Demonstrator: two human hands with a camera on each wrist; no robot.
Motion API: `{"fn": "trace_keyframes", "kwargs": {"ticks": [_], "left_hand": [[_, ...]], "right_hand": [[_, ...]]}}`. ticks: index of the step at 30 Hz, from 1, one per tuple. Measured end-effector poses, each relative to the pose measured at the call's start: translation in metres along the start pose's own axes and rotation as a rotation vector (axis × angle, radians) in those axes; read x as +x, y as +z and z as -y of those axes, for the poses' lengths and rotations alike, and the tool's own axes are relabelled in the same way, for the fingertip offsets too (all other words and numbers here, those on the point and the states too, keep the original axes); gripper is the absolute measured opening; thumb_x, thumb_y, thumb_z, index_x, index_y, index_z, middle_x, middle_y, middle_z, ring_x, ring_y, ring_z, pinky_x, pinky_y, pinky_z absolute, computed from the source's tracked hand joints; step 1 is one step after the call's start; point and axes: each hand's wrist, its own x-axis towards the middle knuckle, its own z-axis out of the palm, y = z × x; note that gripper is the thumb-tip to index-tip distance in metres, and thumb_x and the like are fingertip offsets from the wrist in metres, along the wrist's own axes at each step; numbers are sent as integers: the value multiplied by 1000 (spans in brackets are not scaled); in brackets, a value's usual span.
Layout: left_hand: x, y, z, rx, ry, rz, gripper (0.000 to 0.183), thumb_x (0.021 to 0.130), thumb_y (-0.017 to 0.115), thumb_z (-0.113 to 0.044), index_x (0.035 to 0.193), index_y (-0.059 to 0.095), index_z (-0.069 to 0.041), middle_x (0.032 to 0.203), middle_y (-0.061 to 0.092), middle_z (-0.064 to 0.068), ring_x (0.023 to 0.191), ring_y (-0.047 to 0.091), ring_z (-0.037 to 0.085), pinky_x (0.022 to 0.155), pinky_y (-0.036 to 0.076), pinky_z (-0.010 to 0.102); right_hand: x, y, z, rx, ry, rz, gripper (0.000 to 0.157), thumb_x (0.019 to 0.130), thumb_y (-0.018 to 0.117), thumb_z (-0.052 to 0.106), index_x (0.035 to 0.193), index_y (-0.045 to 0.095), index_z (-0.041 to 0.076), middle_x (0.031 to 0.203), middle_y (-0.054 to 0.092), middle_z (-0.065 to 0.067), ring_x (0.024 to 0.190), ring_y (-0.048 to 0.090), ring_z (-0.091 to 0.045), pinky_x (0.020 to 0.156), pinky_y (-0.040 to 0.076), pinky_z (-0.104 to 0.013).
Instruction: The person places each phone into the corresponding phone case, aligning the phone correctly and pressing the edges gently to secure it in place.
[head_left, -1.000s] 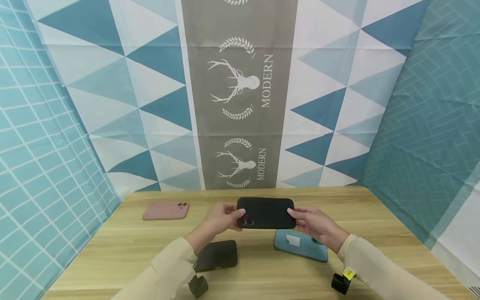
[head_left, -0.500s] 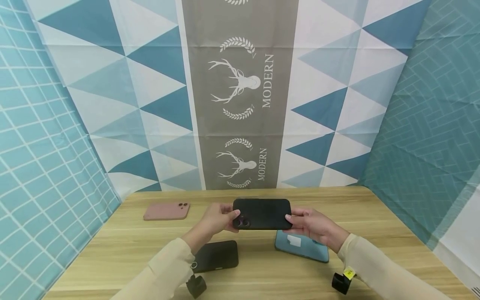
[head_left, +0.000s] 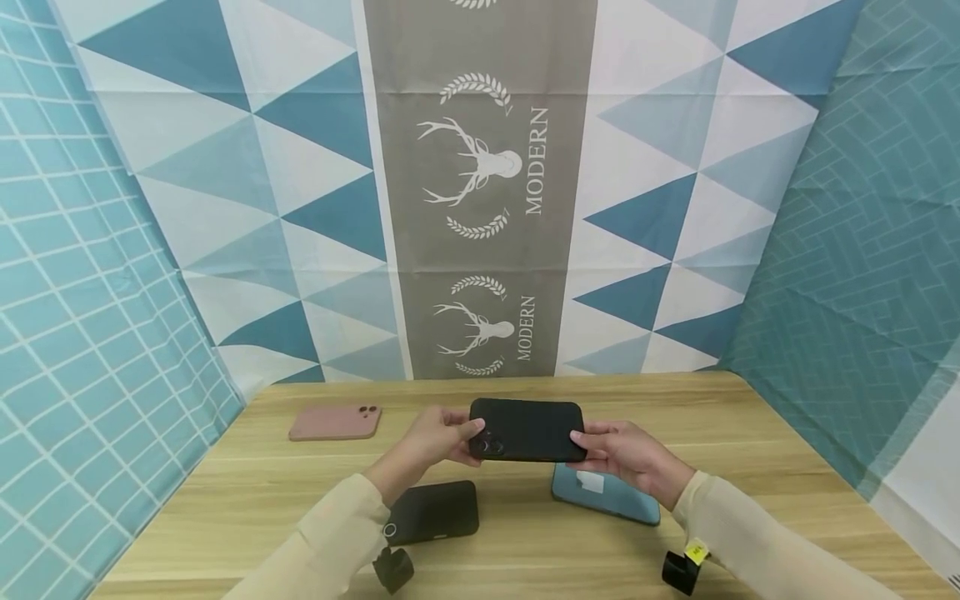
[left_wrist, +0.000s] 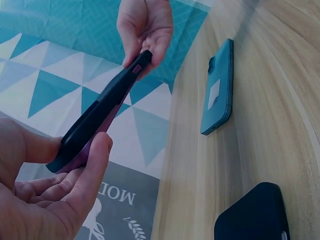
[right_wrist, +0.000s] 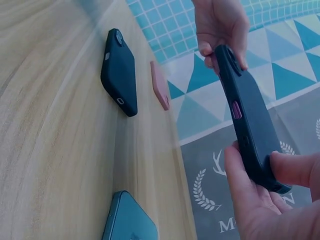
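Between both hands is a phone in a black case point(head_left: 528, 430), held level above the table with its camera end to the left. My left hand point(head_left: 435, 437) grips the camera end, thumb on the near face and fingers behind. My right hand point(head_left: 630, 454) pinches the opposite end the same way. Purple shows along the far side of the phone in the left wrist view, and through a side cutout in the right wrist view. The far face is hidden from the head view.
A dark phone point(head_left: 435, 510) lies near my left forearm, partly covered by it. A blue phone point(head_left: 611, 496) with a white patch lies below my right hand. A pink phone point(head_left: 335, 422) rests at the back left of the wooden table point(head_left: 525, 550). Patterned cloths surround the table.
The held phone has shifted slightly left and down, and its tilt has changed a little. Both hands keep their grip on its ends. The other phones have stayed put.
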Motion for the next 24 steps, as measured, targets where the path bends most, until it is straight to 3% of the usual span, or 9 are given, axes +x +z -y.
{"fn": "trace_keyframes", "kwargs": {"ticks": [9, 20, 24], "left_hand": [[-1, 5, -3, 31, 21, -6, 28, 95, 58, -13, 107, 63, 12, 90, 73, 22, 66, 70, 14, 67, 62, 33], [-4, 7, -8, 8, 55, -48, 32, 93, 61, -15, 111, 63, 12, 88, 73, 19, 60, 67, 10, 66, 62, 33], [-4, 6, -7, -5, 66, -29, 31, 93, 61, -14, 110, 63, 11, 86, 73, 16, 59, 66, 10, 65, 61, 33]], "right_hand": [[5, -3, -6, 6, -4, 8, 58, 97, 57, 18, 140, 35, -14, 107, 70, -5, 95, 70, -12, 91, 57, -31], [9, -12, 1, -40, 28, 16, 63, 97, 56, 33, 138, 39, -10, 101, 69, 2, 90, 68, -7, 92, 56, -28], [12, -13, 7, 7, 62, 11, 50, 96, 56, 37, 127, 50, -1, 97, 68, 3, 88, 65, -8, 84, 57, -23]]}}
